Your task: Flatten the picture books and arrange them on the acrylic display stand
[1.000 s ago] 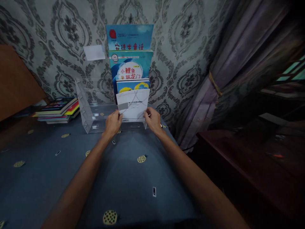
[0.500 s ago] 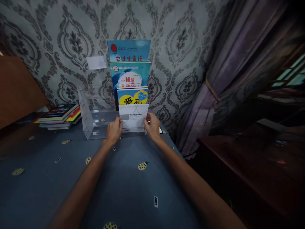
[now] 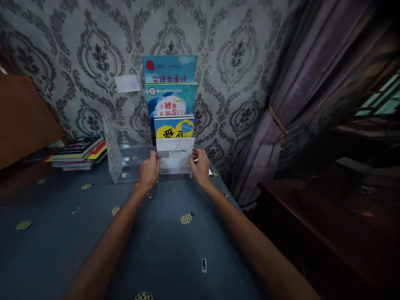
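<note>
A white booklet (image 3: 175, 156) stands in the front tier of a clear acrylic rack (image 3: 113, 156). At its left edge, my left hand (image 3: 150, 170) is closed, thumb and fingers pinching it. My right hand (image 3: 200, 166) grips the opposite edge, fingers curled partly behind. Behind the booklet, three picture books rise in steps: a yellow-and-blue one (image 3: 174, 127), a teal one (image 3: 171, 98) with a white oval, and a light blue one (image 3: 170, 68) at the back. The rack's left side holds no books.
A pile of books (image 3: 78, 152) lies left of the rack on the blue pineapple-print tablecloth (image 3: 168, 250). A white card (image 3: 127, 83) shows against the patterned wall. A tied purple curtain (image 3: 265, 154) hangs at right, beside a dark red table (image 3: 312, 216).
The view has shifted very slightly. Both hands stay on the white booklet's edges, with no clear movement of the booklet in the rack.
</note>
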The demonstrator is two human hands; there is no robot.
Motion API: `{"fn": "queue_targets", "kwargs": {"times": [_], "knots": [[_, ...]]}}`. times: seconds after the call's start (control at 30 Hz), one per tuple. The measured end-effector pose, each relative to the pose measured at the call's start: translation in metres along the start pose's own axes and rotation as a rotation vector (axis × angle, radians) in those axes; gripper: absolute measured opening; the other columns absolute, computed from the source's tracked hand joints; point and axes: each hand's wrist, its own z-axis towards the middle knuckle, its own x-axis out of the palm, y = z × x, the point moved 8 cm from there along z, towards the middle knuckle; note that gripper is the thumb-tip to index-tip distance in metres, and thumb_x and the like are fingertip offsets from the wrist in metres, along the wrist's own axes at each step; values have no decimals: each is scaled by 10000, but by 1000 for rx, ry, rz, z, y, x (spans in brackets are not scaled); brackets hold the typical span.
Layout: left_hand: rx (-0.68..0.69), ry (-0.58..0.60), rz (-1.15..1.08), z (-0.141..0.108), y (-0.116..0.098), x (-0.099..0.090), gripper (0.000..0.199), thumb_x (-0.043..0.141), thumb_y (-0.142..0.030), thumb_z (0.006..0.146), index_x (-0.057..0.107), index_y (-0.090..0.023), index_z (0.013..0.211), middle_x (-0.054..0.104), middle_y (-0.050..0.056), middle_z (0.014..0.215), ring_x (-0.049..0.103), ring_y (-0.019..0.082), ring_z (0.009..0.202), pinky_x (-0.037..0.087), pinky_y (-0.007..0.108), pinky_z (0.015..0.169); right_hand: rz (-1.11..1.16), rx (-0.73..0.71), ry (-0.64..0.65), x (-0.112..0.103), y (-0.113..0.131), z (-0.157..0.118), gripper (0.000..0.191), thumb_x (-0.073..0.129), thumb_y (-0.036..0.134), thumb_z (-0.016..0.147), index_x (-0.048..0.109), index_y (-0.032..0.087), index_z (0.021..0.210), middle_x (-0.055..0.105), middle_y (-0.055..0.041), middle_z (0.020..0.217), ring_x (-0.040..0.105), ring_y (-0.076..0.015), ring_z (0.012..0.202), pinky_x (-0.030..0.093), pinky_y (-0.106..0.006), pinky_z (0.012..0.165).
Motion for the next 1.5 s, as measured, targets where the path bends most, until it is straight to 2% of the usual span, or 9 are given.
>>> {"fn": "queue_targets", "kwargs": {"times": [0.33, 0.47, 0.57, 0.67, 0.9, 1.2, 1.5], "knots": [[-43, -33, -3, 0, 2, -3, 170, 460, -288, 1016, 489, -206, 1162, 747, 101, 987, 724, 280, 899, 447, 313, 705, 37, 26, -32, -4, 0, 1, 272, 534, 246, 867, 581, 205, 1133, 643, -74, 940, 596, -235, 802, 519, -381, 763], [-14, -83, 7, -1, -2, -8, 99, 470, -266, 1003, 517, -217, 1074, 712, 83, 1050, 699, 257, 911, 422, 307, 695, 42, 53, -87, -10, 2, 2, 127, 540, 227, 849, 556, 224, 974, 625, -56, 901, 595, -225, 796, 519, -369, 753], [38, -87, 48, -3, -7, -10, 124, 440, -218, 1001, 559, -220, 1034, 676, 84, 1070, 676, 247, 931, 413, 310, 699, 64, 15, -28, -7, 8, 2, 41, 554, 209, 833, 578, 223, 864, 594, -51, 913, 590, -204, 770, 524, -348, 725], [73, -76, 60, -4, -10, -8, 200, 435, -195, 996, 598, -232, 1106, 652, 85, 1107, 660, 245, 959, 423, 311, 713, 89, 7, 29, -1, 10, 1, 81, 569, 220, 841, 647, 215, 863, 573, -50, 935, 585, -187, 738, 530, -335, 691], [98, -72, 48, -6, -11, -4, 327, 420, -186, 998, 629, -252, 1240, 639, 87, 1114, 651, 254, 977, 458, 313, 735, 63, 17, 33, 1, 3, -1, 256, 540, 189, 846, 734, 202, 1012, 571, -56, 928, 607, -204, 779, 536, -348, 711], [131, -112, 39, -6, -13, -4, 386, 406, -179, 990, 645, -266, 1281, 602, 84, 1090, 631, 234, 964, 470, 298, 730, 38, 10, 34, -2, 2, 0, 266, 539, 182, 851, 745, 209, 1017, 586, -60, 940, 608, -210, 799, 535, -348, 727], [181, -177, -46, -8, -17, -12, 470, 415, -137, 966, 615, -276, 1367, 575, 82, 1074, 604, 220, 962, 469, 286, 743, 49, 3, 28, -7, 8, 5, 221, 558, 211, 870, 746, 193, 983, 602, -62, 928, 611, -203, 788, 533, -353, 749]]}}
